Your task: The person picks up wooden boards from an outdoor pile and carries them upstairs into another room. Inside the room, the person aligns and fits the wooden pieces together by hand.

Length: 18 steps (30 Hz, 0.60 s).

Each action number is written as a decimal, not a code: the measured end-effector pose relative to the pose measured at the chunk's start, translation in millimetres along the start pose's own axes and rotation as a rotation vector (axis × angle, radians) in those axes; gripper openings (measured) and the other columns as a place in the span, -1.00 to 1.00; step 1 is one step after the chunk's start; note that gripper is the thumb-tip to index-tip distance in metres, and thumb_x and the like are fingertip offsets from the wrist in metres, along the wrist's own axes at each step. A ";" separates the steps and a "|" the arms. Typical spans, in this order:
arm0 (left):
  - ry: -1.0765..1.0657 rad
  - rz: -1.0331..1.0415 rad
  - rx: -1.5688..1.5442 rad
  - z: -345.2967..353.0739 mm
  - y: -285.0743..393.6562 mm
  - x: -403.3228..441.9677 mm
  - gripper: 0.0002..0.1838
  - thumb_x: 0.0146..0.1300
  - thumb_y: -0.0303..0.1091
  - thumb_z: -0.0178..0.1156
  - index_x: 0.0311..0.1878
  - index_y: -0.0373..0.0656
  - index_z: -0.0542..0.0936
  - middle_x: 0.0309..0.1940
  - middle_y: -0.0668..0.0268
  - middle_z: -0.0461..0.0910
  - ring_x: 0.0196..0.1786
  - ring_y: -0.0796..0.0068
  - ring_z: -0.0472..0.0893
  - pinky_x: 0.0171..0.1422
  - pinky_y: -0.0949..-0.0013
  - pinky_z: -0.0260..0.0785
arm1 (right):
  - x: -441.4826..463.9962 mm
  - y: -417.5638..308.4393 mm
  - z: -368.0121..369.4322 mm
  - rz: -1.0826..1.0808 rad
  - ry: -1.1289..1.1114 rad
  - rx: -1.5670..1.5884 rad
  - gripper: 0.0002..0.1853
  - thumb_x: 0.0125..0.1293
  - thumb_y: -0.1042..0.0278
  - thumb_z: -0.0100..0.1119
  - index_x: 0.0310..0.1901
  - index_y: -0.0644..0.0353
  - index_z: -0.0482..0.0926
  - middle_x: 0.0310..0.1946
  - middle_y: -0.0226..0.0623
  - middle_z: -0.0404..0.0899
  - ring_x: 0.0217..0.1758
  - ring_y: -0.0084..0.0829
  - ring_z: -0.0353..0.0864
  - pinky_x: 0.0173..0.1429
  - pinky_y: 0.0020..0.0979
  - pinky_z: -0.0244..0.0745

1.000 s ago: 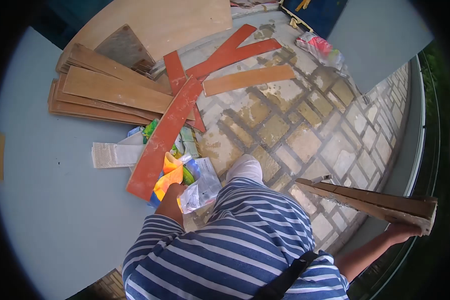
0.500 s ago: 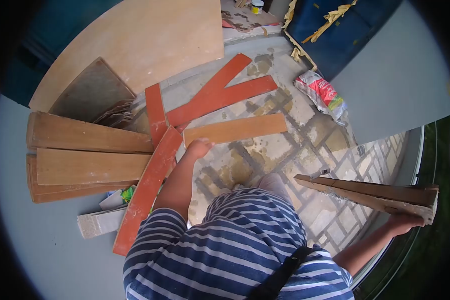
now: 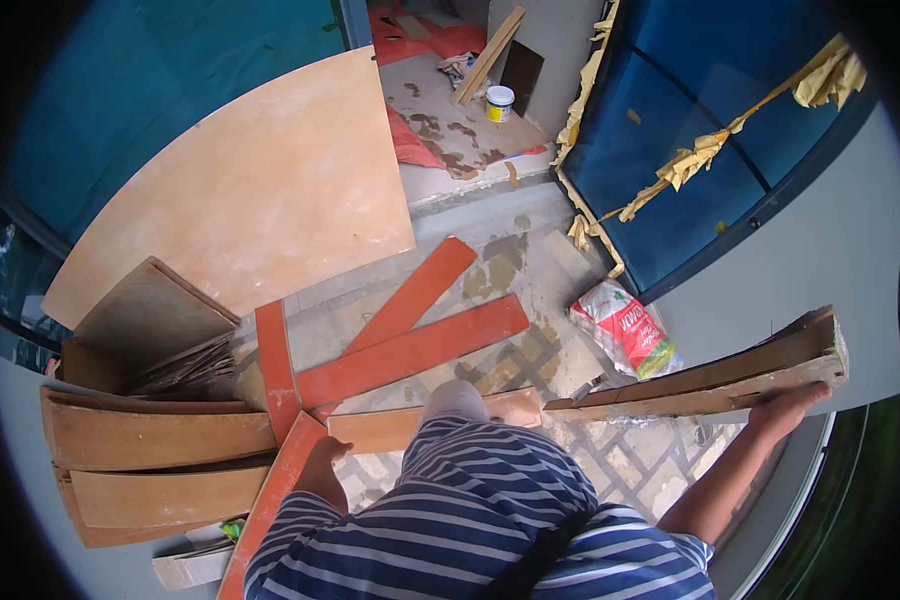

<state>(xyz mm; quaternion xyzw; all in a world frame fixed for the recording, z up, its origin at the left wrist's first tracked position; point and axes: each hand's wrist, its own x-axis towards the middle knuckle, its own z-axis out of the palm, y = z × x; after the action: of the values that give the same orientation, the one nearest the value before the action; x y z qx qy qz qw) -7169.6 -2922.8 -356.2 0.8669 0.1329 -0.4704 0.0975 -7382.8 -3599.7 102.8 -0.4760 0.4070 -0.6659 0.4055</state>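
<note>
My left hand (image 3: 322, 462) grips the left end of a light brown plank (image 3: 385, 431), with its fingers partly hidden. The plank runs across in front of my legs, and my clothes and leg cover part of it. Out to the right, my right hand (image 3: 788, 408) is closed around the outer end of some brown planks (image 3: 705, 388) with rough, pale edges. Their inner ends come close to the light plank's right end. A red-orange plank (image 3: 275, 500) lies slanted just beside my left hand.
More red-orange planks (image 3: 420, 350) lie on the stone-patterned floor (image 3: 620, 455) ahead. Stacked brown boards (image 3: 160, 440) stand at left below a large curved panel (image 3: 250, 180). A red-and-white bag (image 3: 625, 330) lies near the blue door (image 3: 700, 130); a small tub (image 3: 500, 103) stands beyond the step.
The view has tipped up, showing more of the doorway. My right hand has raised and swung its planks forward. My left hand and the light plank are now closer to my body.
</note>
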 end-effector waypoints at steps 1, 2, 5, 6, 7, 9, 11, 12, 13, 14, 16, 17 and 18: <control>0.040 -0.107 -0.110 -11.1 3.9 -12.3 -0.32 0.21 0.15 0.28 -0.07 -0.47 0.61 -0.28 -0.04 0.66 -0.44 0.10 0.70 -0.43 0.12 0.49 | 14.4 8.7 38.5 0.009 -0.029 0.038 0.05 0.28 -0.57 -0.26 0.44 0.34 0.11 0.42 -0.11 0.18 0.42 -0.20 0.26 0.48 -0.27 0.12; -0.051 -0.250 -0.263 -1.3 -21.9 34.8 -0.28 0.20 0.17 0.28 -0.05 -0.50 0.59 -0.29 -0.02 0.66 -0.43 0.10 0.70 -0.42 0.12 0.50 | 27.4 18.5 75.8 0.019 -0.054 0.075 0.05 0.27 -0.57 -0.25 0.44 0.34 0.12 0.42 -0.11 0.19 0.42 -0.21 0.26 0.48 -0.27 0.11; 0.036 -0.187 -0.184 -50.4 47.0 26.0 -0.29 0.21 0.16 0.27 0.04 -0.43 0.57 -0.15 -0.05 0.65 -0.31 0.13 0.71 -0.30 0.09 0.53 | 48.4 45.3 189.3 0.039 -0.073 0.088 0.05 0.27 -0.56 -0.20 0.42 0.37 0.15 0.38 -0.11 0.24 0.40 -0.22 0.27 0.48 -0.27 0.09; 0.056 -0.057 -0.065 -54.3 54.2 67.5 -0.30 0.21 0.16 0.27 0.06 -0.41 0.56 -0.12 -0.05 0.65 -0.27 0.13 0.72 -0.25 0.08 0.54 | 50.0 51.3 227.0 0.061 -0.061 0.065 0.05 0.27 -0.56 -0.20 0.41 0.37 0.16 0.37 -0.11 0.25 0.39 -0.23 0.28 0.48 -0.27 0.09; 0.092 0.069 0.057 -75.6 84.5 78.3 -0.30 0.21 0.16 0.27 0.09 -0.39 0.55 -0.09 -0.05 0.64 -0.23 0.13 0.72 -0.21 0.07 0.54 | 57.7 63.6 261.1 0.057 -0.069 0.098 0.04 0.29 -0.55 -0.21 0.41 0.38 0.17 0.36 -0.09 0.26 0.37 -0.22 0.29 0.47 -0.28 0.10; -0.119 -0.182 -0.188 -146.6 202.4 91.3 -0.30 0.23 0.16 0.24 0.18 -0.30 0.52 -0.02 -0.03 0.63 -0.14 0.09 0.71 -0.09 0.04 0.55 | 68.3 83.5 328.8 0.027 -0.056 0.052 0.04 0.28 -0.56 -0.21 0.40 0.38 0.17 0.36 -0.09 0.27 0.37 -0.21 0.29 0.46 -0.28 0.11; -0.084 -0.105 -0.333 -222.4 325.0 114.2 -0.30 0.24 0.19 0.20 0.17 -0.29 0.54 -0.07 0.01 0.65 -0.16 0.04 0.71 -0.09 0.04 0.57 | 74.5 87.3 400.5 -0.031 -0.063 0.028 0.06 0.27 -0.57 -0.23 0.41 0.37 0.15 0.37 -0.07 0.25 0.40 -0.20 0.27 0.47 -0.27 0.10; -0.053 0.120 -0.190 -277.9 392.5 104.4 -0.27 0.21 0.22 0.20 0.14 -0.32 0.55 -0.07 -0.04 0.65 -0.11 0.04 0.70 0.02 0.08 0.54 | 77.2 86.9 437.9 -0.037 -0.074 0.069 0.06 0.27 -0.58 -0.25 0.42 0.37 0.14 0.38 -0.07 0.23 0.41 -0.20 0.25 0.48 -0.26 0.09; 0.299 0.381 -0.056 -285.6 426.1 179.4 -0.36 0.18 0.16 0.27 0.03 -0.29 0.62 -0.11 -0.04 0.67 0.04 0.09 0.65 0.14 0.18 0.49 | 79.9 87.8 472.5 -0.035 -0.084 0.103 0.06 0.27 -0.58 -0.26 0.42 0.36 0.14 0.39 -0.07 0.22 0.42 -0.19 0.24 0.48 -0.25 0.09; 0.309 0.482 -0.079 -338.1 491.2 157.7 -0.36 0.16 0.13 0.28 0.08 -0.27 0.61 -0.07 -0.06 0.65 0.07 0.06 0.63 0.21 0.21 0.43 | 83.2 89.5 503.4 -0.030 -0.092 0.130 0.07 0.27 -0.59 -0.27 0.42 0.36 0.13 0.40 -0.07 0.21 0.43 -0.18 0.23 0.49 -0.24 0.08; 0.379 0.631 -0.096 -407.9 593.5 165.7 -0.34 0.19 0.15 0.24 0.12 -0.26 0.58 -0.05 -0.03 0.65 0.11 0.08 0.61 0.24 0.20 0.41 | 94.0 93.3 561.8 0.024 -0.107 0.121 0.07 0.26 -0.62 -0.34 0.46 0.29 0.07 0.44 -0.10 0.12 0.46 -0.17 0.17 0.51 -0.22 0.04; 0.431 0.733 -0.069 -435.0 639.5 179.1 -0.35 0.22 0.16 0.21 0.11 -0.25 0.58 -0.06 0.00 0.66 0.12 0.10 0.60 0.25 0.21 0.39 | 99.8 99.0 591.9 0.009 -0.140 0.163 0.07 0.26 -0.62 -0.35 0.46 0.27 0.06 0.45 -0.11 0.10 0.47 -0.17 0.15 0.52 -0.22 0.02; 0.488 0.838 -0.041 -459.2 680.0 193.8 -0.37 0.24 0.17 0.18 0.10 -0.23 0.59 -0.06 0.04 0.67 0.13 0.12 0.60 0.26 0.22 0.38 | 106.8 108.6 622.9 -0.008 -0.172 0.212 0.07 0.25 -0.62 -0.37 0.47 0.25 0.04 0.46 -0.11 0.08 0.48 -0.17 0.13 0.52 -0.22 0.01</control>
<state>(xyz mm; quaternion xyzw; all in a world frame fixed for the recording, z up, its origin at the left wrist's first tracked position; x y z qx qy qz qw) -6486.7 -3403.9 -242.2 0.9288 -0.1994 -0.1707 0.2617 -6789.1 -3832.8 168.8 -0.4874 0.2964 -0.6633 0.4843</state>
